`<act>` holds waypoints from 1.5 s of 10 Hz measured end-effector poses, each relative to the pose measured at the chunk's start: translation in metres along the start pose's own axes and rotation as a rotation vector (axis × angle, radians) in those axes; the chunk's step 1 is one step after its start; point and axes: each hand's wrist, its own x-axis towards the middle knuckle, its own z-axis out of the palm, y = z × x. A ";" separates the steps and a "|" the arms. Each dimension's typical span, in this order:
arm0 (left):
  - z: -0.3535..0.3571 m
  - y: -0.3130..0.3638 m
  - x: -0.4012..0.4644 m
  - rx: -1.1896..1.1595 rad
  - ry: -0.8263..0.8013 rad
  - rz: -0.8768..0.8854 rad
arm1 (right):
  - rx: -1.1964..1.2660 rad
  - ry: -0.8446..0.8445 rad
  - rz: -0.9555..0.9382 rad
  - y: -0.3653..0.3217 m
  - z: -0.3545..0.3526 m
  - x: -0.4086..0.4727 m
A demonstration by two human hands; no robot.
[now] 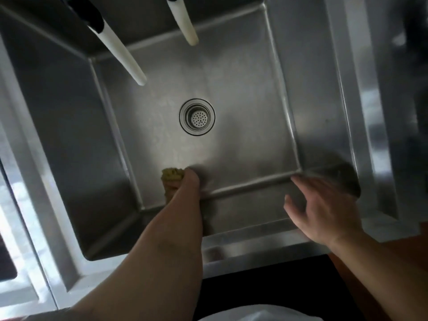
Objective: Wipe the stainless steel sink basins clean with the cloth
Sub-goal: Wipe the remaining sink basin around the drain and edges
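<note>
Your left hand [185, 184] is mostly hidden behind your forearm, gripping the yellowish cloth [172, 176] on the sink basin [243, 135] floor's near edge, while your blurry right hand [324, 212] hovers with fingers relaxed.

No writing, label, brand mark or number can be read anywhere around the hands: nothing legible shows on the steel surfaces, and the picture is soft and blurred towards its edges.
</note>
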 end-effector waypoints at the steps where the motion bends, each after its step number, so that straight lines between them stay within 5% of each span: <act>1: 0.064 0.012 0.108 -0.066 -0.101 0.003 | 0.018 0.017 -0.002 0.000 0.001 0.001; 2: 0.027 0.075 -0.031 0.077 0.037 0.061 | 0.023 0.038 -0.031 0.001 0.003 0.001; 3: 0.023 0.122 -0.137 0.256 0.010 0.271 | 0.015 0.067 -0.044 0.002 0.003 0.001; 5: 0.038 0.105 -0.111 0.651 0.133 0.693 | 0.029 0.080 -0.054 0.001 0.003 0.002; 6: 0.025 0.094 -0.095 0.640 0.122 0.795 | 0.028 0.083 -0.043 0.002 0.004 0.002; 7: 0.012 0.099 -0.099 0.286 0.112 0.679 | 0.009 0.057 -0.029 0.002 0.003 0.002; 8: 0.019 0.108 -0.115 -0.048 0.191 0.778 | -0.024 -0.034 -0.011 0.001 -0.003 0.003; 9: 0.062 0.112 -0.124 0.479 0.060 1.385 | -0.016 -0.027 -0.002 0.002 -0.002 0.002; 10: 0.088 0.105 -0.125 1.278 -0.191 1.567 | -0.010 0.032 -0.019 0.002 0.000 0.002; 11: 0.099 0.092 -0.121 1.474 -0.163 1.754 | 0.017 0.054 -0.040 0.003 -0.001 0.003; 13: 0.078 0.091 -0.092 1.456 -0.137 1.862 | -0.007 0.001 -0.007 0.004 0.001 0.004; 15: 0.009 0.082 -0.053 1.414 0.073 1.777 | -0.005 -0.008 0.004 0.003 0.001 0.003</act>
